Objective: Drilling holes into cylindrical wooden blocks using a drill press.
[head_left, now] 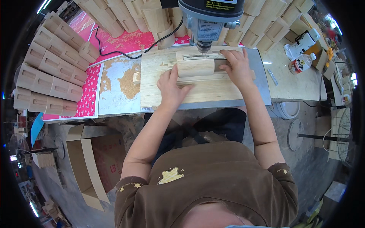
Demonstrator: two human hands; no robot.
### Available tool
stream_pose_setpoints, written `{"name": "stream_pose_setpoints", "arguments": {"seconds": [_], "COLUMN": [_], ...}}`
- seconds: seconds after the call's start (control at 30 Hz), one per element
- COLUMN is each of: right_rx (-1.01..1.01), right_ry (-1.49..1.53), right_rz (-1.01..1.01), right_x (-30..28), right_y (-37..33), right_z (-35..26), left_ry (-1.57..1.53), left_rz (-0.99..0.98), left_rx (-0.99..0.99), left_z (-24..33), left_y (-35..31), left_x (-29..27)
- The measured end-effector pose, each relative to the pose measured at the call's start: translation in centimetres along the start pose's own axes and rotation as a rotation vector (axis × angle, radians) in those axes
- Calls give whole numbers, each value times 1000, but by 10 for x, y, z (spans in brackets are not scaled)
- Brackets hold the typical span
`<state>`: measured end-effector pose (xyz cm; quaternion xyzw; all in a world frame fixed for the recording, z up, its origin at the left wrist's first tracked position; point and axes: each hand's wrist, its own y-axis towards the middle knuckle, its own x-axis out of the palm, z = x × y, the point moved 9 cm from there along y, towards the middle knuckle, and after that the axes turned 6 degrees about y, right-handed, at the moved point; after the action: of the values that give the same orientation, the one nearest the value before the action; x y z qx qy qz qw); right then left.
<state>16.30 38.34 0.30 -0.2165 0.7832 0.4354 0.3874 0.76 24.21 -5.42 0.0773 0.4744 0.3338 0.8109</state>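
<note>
Seen from the head camera, a pale wooden block (195, 68) lies on a flat wooden board (159, 93), its long axis running from 9 to 3 o'clock, with the chuck (204, 47) of a bench drill (209, 28) just past its far edge at about 12 o'clock. The left hand (172, 87), fingers and thumb spread apart, touches the block's left end, which lies toward 1 o'clock from the palm. The right hand (237, 66) bends over the right-hand end, the block toward 9 o'clock from it; whether its fingers are clamped cannot be told. Both hands sit about equally near.
</note>
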Motion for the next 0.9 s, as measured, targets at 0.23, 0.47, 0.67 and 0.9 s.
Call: {"name": "stream_pose_setpoints", "arguments": {"seconds": [0.23, 0.47, 0.67, 0.9], "right_rx": [79, -181, -56, 56], "right_ry": [541, 541, 277, 397], "right_rz": [159, 610, 406, 478], "right_x": [-27, -181, -168, -107], "right_y": [6, 110, 119, 1], "right_z": [-4, 0, -59, -52], "left_ry": [139, 110, 203, 191], "left_rz": [-37, -36, -32, -25], "left_rx": [16, 41, 60, 71], "left_z": [-24, -18, -19, -17], "left_y": [3, 8, 7, 8], "left_x": [-1, -1, -4, -3]}}
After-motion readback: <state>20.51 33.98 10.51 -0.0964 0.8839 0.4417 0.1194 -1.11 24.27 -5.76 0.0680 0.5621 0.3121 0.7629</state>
